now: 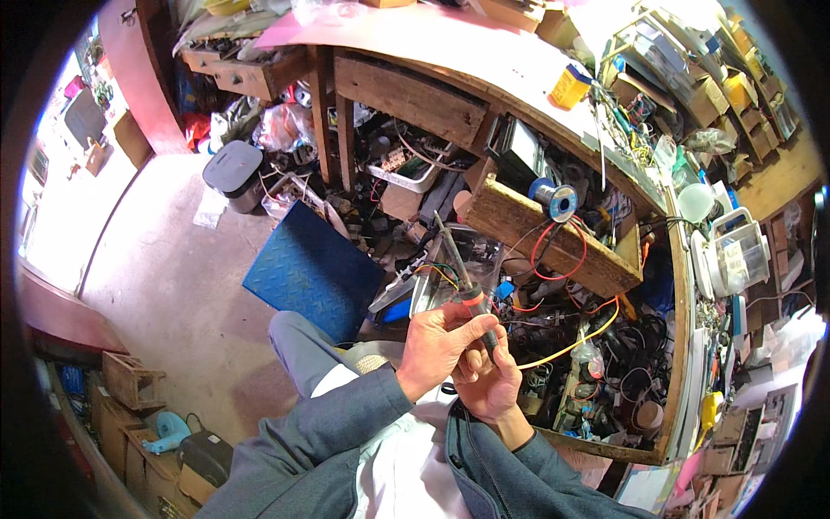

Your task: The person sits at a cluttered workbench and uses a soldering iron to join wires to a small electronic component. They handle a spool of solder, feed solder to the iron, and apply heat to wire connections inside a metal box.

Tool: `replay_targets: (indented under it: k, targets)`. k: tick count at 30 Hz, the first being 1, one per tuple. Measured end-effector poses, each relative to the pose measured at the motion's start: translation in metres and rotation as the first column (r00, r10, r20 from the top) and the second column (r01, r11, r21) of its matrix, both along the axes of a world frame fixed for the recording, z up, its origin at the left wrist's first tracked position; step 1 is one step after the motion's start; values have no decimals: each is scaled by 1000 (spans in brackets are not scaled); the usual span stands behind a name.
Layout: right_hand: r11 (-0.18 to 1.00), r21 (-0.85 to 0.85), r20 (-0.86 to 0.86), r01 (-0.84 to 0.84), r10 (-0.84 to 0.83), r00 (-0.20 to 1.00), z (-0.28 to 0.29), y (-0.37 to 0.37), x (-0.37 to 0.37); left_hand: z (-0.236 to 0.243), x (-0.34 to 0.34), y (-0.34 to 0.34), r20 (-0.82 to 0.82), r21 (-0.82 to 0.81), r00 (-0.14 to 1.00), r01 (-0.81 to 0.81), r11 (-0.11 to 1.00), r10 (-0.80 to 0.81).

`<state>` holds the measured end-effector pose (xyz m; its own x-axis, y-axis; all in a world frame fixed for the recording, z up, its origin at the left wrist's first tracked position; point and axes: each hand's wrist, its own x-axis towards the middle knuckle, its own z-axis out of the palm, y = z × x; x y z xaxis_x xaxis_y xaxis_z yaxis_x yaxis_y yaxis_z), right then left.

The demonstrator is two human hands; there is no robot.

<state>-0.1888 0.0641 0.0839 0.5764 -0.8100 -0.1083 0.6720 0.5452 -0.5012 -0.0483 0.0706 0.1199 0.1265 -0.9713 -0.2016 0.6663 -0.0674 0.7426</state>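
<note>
My left hand (435,348) is closed round the dark handle of a soldering iron (458,259), its thumb laid along the grip just below an orange-red collar. The iron's long metal shaft points up and away from me, leaning left. My right hand (489,387) closes its fingers on the lower end of the same handle, pressed close to the left. A yellow cable (575,343) runs off to the right from beside the right hand. Just beyond the shaft stands a clear plastic box (475,248) with thin coloured wires about it.
A spool of solder (560,203) rests on an open wooden drawer (553,235), with red wire looped below. Right of me, a wooden-edged bin (670,381) holds tangled cables. A blue textured panel (313,272) leans ahead left, near a dark bin (233,173). A workbench (493,48) spans the back.
</note>
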Motion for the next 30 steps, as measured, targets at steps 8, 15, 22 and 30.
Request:
replay_targets:
  k: [8,15,22,30]
  targets:
    - [989,-43,-92,144,-148,985,-3,-5,-5,-20,-1,-3,-28,-44,999,-32,999,31]
    - [918,-373,-154,136,-207,966,2,-16,-10,-23,16,-4,-109,-188,982,133,973,-155]
    - [930,-351,-160,105,-170,972,5,-12,-4,-24,29,3,-97,-248,961,228,942,-258]
    - [942,-313,-160,123,-180,971,3,-9,-7,-25,28,2,-138,-221,944,265,939,-299]
